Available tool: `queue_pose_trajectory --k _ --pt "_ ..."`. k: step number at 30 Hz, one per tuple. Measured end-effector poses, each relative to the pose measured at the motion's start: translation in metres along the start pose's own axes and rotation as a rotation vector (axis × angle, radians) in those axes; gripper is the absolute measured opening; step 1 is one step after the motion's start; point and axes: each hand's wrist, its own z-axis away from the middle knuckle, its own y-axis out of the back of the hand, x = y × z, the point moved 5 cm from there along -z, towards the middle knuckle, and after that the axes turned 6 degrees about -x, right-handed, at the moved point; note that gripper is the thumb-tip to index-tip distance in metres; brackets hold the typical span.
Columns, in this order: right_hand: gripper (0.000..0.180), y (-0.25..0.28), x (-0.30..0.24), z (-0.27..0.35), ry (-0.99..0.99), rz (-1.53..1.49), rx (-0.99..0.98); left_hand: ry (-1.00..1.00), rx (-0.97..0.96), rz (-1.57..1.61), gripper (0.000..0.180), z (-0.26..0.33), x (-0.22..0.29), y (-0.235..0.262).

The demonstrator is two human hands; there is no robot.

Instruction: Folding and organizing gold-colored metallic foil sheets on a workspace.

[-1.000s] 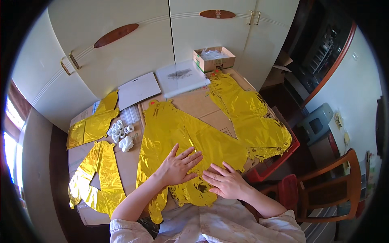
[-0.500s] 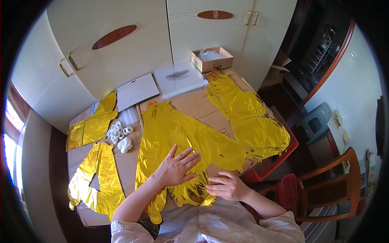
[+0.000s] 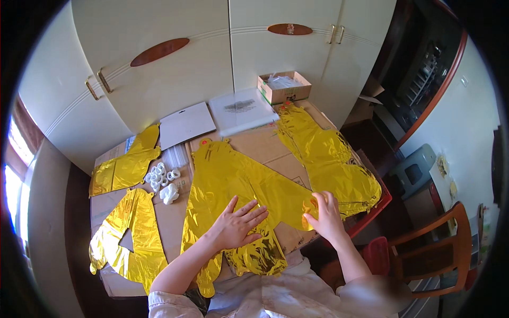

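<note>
A flat gold foil balloon [image 3: 222, 183] lies in front of me over the near middle of the cardboard-covered table. My left hand [image 3: 236, 227] rests on its lower part, palm down with the fingers spread. At the balloon's right corner, my right hand [image 3: 326, 217] has thumb and fingers closed on the foil edge, which bends up a little there. Crinkled foil hangs at the near edge, close to my body. Another gold foil balloon [image 3: 331, 159] lies to the right, a third [image 3: 143, 228] at the near left, and a gold foil piece [image 3: 127, 165] at the far left.
White ribbon rolls [image 3: 158, 176] and a crumpled white bundle [image 3: 169, 194] lie left of the middle. Behind are a white sheet [image 3: 186, 126], a clear plastic packet [image 3: 241, 112] and a cardboard box [image 3: 286, 94]. A wooden chair [image 3: 450, 233] and grey stool [image 3: 413, 169] stand right.
My right hand has moved right and away from me, from the crinkled near part to the balloon's right corner, and gripped it. My left hand stays on the foil. The view has shifted slightly.
</note>
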Motion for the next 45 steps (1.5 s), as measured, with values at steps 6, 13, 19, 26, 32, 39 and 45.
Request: queue_pose_trajectory --k 6,13,19,26,32,39,45 --pt "0.066 -0.002 0.007 -0.005 -0.04 -0.184 -0.043 0.0 0.009 0.006 0.066 0.001 -0.001 0.0" --pt "0.078 -0.002 -0.015 0.001 0.065 -0.563 0.04 0.003 0.007 0.012 0.066 0.0 0.0 0.0" --pt "0.074 -0.005 -0.072 0.009 0.199 -0.608 -0.07 -0.006 0.042 0.017 0.068 0.0 -0.002 0.0" --pt "0.055 -0.019 -0.118 0.023 0.343 -0.531 -0.129 0.065 0.228 0.191 0.054 0.013 -0.022 0.024" --pt "0.056 -0.045 -0.137 0.028 0.343 -0.491 -0.128 0.529 0.213 0.794 0.037 0.021 -0.037 0.044" --pt "0.04 -0.017 -0.11 0.006 0.466 -0.425 -0.002 0.67 0.085 0.85 0.035 0.024 -0.048 0.029" --pt "0.035 -0.029 -0.059 -0.019 0.573 -0.145 -0.068 0.627 0.09 0.752 0.035 0.024 -0.056 0.026"
